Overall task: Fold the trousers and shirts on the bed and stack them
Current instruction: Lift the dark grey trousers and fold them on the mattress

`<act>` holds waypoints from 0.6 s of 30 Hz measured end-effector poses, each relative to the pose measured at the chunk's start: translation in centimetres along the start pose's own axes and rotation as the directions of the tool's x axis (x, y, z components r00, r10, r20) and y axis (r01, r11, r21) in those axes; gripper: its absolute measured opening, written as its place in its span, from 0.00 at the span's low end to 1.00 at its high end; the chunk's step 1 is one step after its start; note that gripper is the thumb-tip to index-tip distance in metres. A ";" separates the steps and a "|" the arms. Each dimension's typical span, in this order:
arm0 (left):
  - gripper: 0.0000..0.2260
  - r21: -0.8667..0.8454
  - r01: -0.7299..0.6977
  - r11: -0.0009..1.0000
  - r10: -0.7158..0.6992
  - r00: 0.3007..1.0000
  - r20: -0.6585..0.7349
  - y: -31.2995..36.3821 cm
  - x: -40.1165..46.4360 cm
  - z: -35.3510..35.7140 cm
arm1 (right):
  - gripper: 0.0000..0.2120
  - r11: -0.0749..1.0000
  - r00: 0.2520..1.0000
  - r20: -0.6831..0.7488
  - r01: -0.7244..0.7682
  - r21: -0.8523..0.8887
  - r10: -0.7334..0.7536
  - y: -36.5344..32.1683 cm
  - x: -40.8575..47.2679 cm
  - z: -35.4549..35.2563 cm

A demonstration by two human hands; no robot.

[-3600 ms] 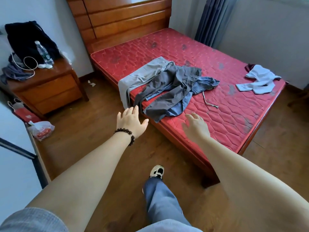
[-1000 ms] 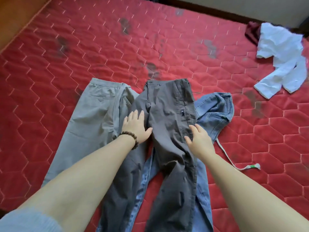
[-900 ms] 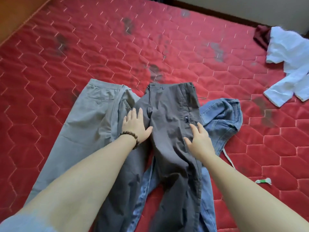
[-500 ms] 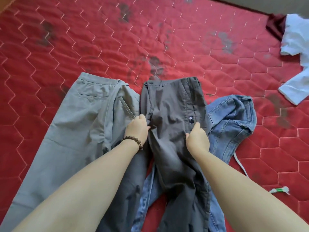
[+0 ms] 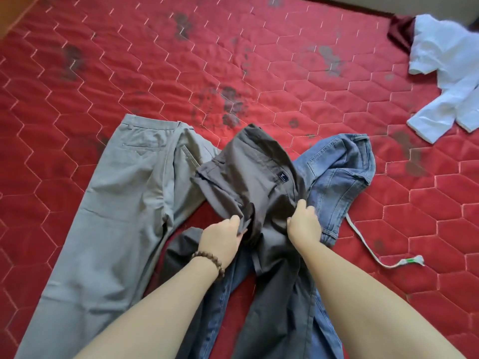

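Note:
Dark grey trousers [image 5: 255, 174] lie bunched in the middle of the red mattress [image 5: 160, 73], their waist rumpled and lifted. My left hand [image 5: 221, 238], with a bead bracelet at the wrist, grips the fabric near the crotch. My right hand [image 5: 304, 222] grips the same trousers on their right side. Blue jeans [image 5: 337, 177] lie under and to the right of them. Light grey trousers [image 5: 121, 203] lie flat to the left. A white shirt [image 5: 451, 73] lies crumpled at the far right.
A dark red garment [image 5: 400, 31] peeks out beside the white shirt. A pale drawstring with a green tip [image 5: 381, 257] trails from the jeans across the mattress. A strip of wooden bed frame [image 5: 15, 14] shows at the top left.
Both hands went from flat on the dark grey trousers to gripping them, and have pulled the cloth toward me. The waist has bunched up and come off the light grey trousers.

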State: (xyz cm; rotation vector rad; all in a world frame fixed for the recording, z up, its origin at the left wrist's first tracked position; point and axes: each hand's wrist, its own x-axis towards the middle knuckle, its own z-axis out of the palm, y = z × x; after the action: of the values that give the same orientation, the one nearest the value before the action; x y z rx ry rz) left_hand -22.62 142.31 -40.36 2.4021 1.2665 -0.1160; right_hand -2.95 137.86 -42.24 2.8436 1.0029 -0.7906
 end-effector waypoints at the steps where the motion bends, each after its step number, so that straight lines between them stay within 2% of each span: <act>1: 0.13 0.016 0.000 1.000 0.000 1.000 0.018 0.0 -1.0 0.5 | 0.09 1.000 1.000 -0.012 0.015 -0.002 -0.015 0.3 -0.3 0.4; 8: 0.12 0.126 -0.013 0.992 -0.004 0.991 0.132 0.6 -6.8 2.3 | 0.08 0.994 0.994 0.036 0.104 0.027 -0.105 3.9 -5.5 0.0; 13: 0.14 0.108 -0.054 0.993 0.033 0.983 0.183 2.8 -12.7 1.6 | 0.08 0.998 0.996 0.062 0.058 0.035 -0.060 8.8 -12.8 -1.0; 18: 0.12 0.056 -0.124 0.991 0.099 0.937 0.334 4.5 -20.0 2.0 | 0.07 0.998 0.972 0.226 -0.067 -0.008 0.067 13.7 -21.2 0.7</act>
State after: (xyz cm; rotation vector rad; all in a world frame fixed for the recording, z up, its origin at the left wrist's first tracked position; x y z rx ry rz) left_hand -30.41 123.90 -35.45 2.3834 0.9851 -0.5197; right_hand -9.21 114.54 -34.79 2.6919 0.8711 -1.0765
